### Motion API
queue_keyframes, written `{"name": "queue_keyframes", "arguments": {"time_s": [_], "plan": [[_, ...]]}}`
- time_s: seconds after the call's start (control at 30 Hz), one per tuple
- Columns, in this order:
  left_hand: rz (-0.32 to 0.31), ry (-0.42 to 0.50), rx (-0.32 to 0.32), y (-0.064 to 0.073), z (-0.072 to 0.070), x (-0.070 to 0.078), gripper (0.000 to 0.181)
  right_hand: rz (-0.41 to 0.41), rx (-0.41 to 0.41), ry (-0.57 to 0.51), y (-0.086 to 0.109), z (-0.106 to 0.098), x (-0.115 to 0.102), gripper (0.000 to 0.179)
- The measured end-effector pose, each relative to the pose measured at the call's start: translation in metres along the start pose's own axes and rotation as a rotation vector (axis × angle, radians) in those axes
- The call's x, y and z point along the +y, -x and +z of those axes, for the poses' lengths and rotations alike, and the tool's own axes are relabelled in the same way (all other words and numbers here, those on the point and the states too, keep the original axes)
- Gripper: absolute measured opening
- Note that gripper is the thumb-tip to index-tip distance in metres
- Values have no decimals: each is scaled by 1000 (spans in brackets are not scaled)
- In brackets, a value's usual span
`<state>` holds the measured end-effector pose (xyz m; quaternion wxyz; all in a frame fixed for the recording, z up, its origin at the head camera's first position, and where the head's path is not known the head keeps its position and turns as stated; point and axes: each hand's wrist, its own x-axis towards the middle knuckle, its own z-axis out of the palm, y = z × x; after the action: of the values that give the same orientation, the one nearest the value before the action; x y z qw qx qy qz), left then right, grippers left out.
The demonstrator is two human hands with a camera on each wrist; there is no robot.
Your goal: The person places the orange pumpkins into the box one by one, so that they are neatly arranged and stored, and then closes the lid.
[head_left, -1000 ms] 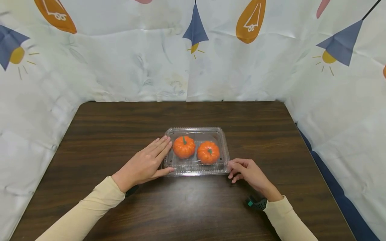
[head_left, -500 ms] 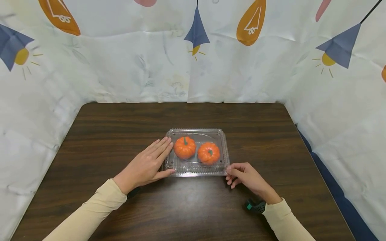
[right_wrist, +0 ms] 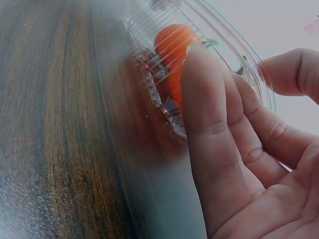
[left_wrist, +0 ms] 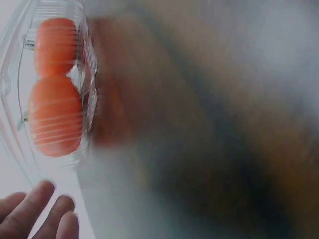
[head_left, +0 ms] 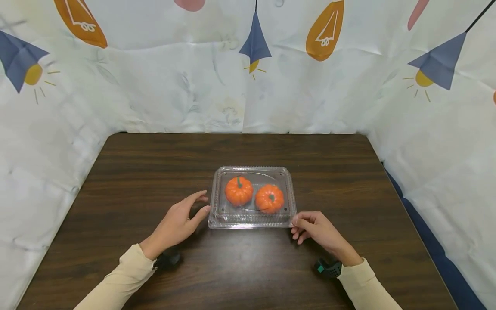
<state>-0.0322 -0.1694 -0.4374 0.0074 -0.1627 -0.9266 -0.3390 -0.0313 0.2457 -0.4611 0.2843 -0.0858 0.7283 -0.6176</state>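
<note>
A lidded clear plastic food container (head_left: pixel 248 224) sits on the table, holding two small orange pumpkins with green stems, the left pumpkin (head_left: pixel 239 191) and the right pumpkin (head_left: pixel 269 199). My right hand (head_left: pixel 318 232) pinches the container's front right corner; in the right wrist view the thumb lies over the rim and the fingers (right_wrist: pixel 209 109) come from below. Just left of the container, my left hand (head_left: pixel 174 221) has its fingers loosely spread, thumb tip close to the left edge, holding nothing. Its fingertips (left_wrist: pixel 45 191) show apart from the container in the left wrist view.
The dark wood-grain table (head_left: pixel 240 271) spreads around the container. White cloth (head_left: pixel 155 86) printed with lamps and bulbs hangs behind and at both sides. A dark strap device (head_left: pixel 328 268) is on the right wrist, another on the left.
My left hand has come off the container's left edge and drawn back left, fingers loosening. The right hand keeps its pinch on the corner. The head view has shifted slightly.
</note>
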Motion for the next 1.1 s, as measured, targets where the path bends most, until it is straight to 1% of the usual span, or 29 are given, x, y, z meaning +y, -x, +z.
{"name": "queue_keyframes", "arguments": {"time_s": [0.07,0.17,0.27,0.37,0.43,0.53,0.63,0.7,0.8,0.93,1.03,1.1], "plan": [[-37,43,-6,4,5,-2,44,-2,-3,-5,-1,0,0,41],[-97,110,-40,9,10,-2,32,-3,-8,-15,-1,1,1,41],[-149,172,-93,11,12,0,28,-11,-14,-22,-1,1,0,42],[-179,209,-144,12,14,2,27,-20,-25,-32,-1,1,0,42],[-192,229,-167,13,15,2,26,-19,-31,-42,-1,2,0,42],[-181,274,-189,13,18,0,28,-13,-35,-59,-2,2,1,43],[-154,374,-212,13,22,-2,34,-8,-31,-76,-3,3,2,44],[-152,453,-233,12,24,-3,36,-9,-25,-90,-3,4,3,44],[-206,580,-263,12,26,-5,36,-8,-18,-132,-4,7,4,44],[-271,723,-310,13,29,-5,39,9,-25,-210,-4,11,5,44],[-262,782,-328,12,33,-4,41,24,-31,-249,-4,12,5,40],[-250,792,-315,12,35,-3,40,26,-27,-262,-5,13,4,37]]}}
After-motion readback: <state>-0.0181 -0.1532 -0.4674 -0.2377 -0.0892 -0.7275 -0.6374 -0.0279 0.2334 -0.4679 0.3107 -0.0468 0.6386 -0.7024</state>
